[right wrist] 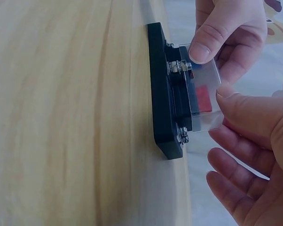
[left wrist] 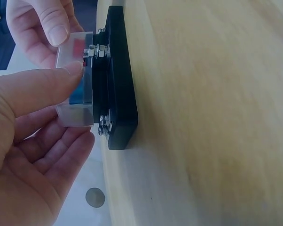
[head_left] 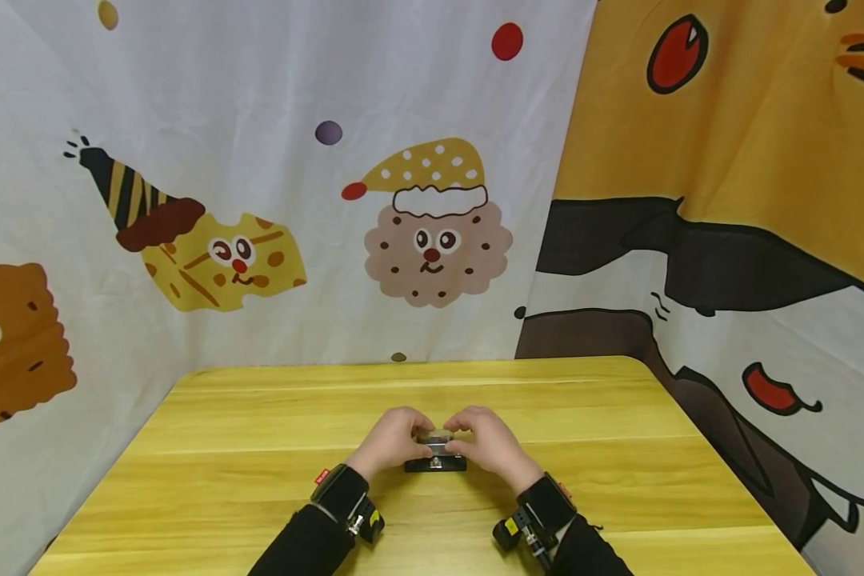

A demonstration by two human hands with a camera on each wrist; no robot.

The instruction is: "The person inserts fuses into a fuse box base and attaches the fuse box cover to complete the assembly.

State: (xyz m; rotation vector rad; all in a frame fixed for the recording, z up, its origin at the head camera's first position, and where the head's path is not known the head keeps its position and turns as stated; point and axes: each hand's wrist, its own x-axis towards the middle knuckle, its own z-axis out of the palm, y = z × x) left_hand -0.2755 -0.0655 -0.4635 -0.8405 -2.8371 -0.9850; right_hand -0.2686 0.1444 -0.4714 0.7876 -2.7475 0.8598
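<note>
A small device with a black base [left wrist: 122,80] sits on the table, metal screw terminals [right wrist: 180,66] along its near side. Over its top is a clear plastic cover [right wrist: 208,120], with red and blue parts showing through. My left hand [head_left: 394,438] grips the cover from the left, thumb on its near face and fingers behind it. From the right, my right hand [head_left: 491,446] holds the same cover between thumb and fingers. In the right wrist view, some lower fingers [right wrist: 231,188] of the right hand are off the cover. Fingertips behind the cover are partly hidden.
The wooden table [head_left: 259,416] stretches around the device on all sides. Behind it hangs a white curtain [head_left: 259,80] with cartoon prints, and a yellow printed curtain [head_left: 634,144] hangs at the right. Each wrist wears a black strap with a camera [head_left: 366,520].
</note>
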